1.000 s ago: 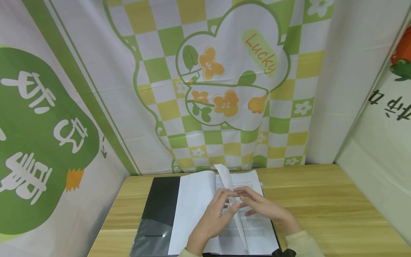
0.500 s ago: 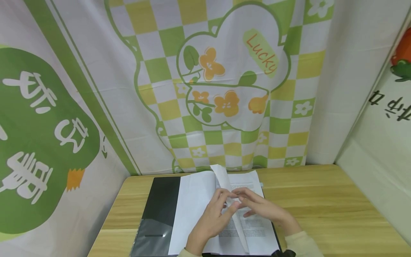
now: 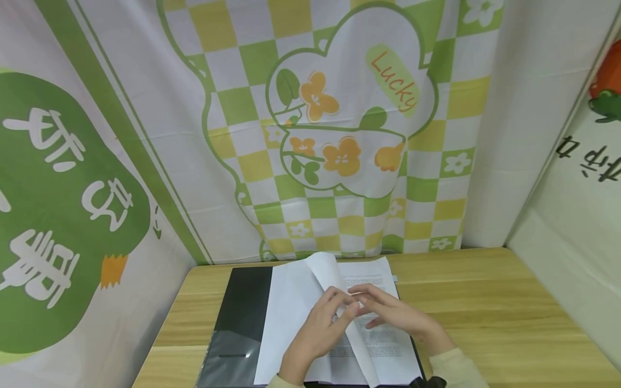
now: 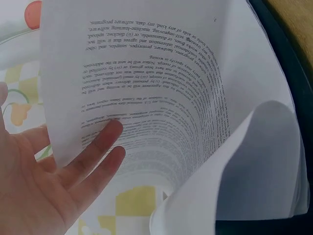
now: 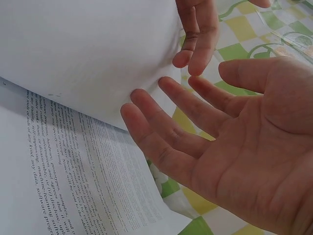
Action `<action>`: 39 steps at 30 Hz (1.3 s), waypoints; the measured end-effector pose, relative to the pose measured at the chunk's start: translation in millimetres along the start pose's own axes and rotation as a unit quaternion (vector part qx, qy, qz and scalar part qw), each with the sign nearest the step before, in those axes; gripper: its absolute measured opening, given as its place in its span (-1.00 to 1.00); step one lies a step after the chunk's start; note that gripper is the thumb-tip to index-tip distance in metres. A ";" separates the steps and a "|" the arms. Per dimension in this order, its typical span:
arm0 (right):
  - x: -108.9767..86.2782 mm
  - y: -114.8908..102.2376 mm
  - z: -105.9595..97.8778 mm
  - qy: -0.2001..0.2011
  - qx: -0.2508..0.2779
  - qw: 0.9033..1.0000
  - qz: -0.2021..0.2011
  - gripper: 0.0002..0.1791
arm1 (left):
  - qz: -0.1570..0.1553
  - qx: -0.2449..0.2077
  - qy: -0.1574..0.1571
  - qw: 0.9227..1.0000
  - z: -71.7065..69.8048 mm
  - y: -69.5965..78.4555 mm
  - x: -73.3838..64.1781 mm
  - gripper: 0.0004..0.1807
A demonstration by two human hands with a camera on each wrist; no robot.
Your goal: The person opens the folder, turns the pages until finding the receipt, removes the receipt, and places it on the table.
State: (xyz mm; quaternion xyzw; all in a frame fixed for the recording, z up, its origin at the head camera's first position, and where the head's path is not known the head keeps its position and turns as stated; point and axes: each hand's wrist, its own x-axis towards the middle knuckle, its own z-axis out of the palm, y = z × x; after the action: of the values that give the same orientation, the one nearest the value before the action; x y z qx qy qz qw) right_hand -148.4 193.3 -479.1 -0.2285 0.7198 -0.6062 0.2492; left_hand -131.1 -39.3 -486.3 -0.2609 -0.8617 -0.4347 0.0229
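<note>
A black folder (image 3: pixel 249 296) lies spread on the table, holding a stack of paper with a blank sheet (image 3: pixel 288 302) on the left and a printed sheet (image 3: pixel 390 342) on the right. Between them one page (image 3: pixel 326 269) stands up, bent in a curve. My left hand (image 3: pixel 320 326) is at its free edge, with fingers on both sides of the paper; two extended fingers (image 4: pixel 100 144) lie against the printed face. Palm up and fingers spread, my right hand (image 5: pixel 230 132) touches the page's blank side with its fingertips. Both hands nearly meet over the page.
The wooden table (image 3: pixel 466 302) extends right of the folder. A clear pocket (image 3: pixel 233 355) covers the folder's lower left. Behind the table hangs a green-and-yellow checked cloth (image 3: pixel 339 215). A dark object (image 3: pixel 428 382) sits by the right sleeve.
The standing page has tipped leftward, its top moving over the left sheet and showing more of its surface. Both hands stay almost in place.
</note>
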 end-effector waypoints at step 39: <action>-0.7 2.9 -1.7 0.022 -0.028 0.999 0.020 -0.49 | -0.051 0.058 -0.023 0.997 0.5 1.3 -2.9 -0.46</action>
State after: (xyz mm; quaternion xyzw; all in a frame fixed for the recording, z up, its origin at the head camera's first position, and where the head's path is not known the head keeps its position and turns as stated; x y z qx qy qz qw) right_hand -149.0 195.5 -481.7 -0.2075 0.7461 -0.5861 0.2384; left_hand -127.9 -39.5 -486.5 -0.2251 -0.8979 -0.3782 -0.0037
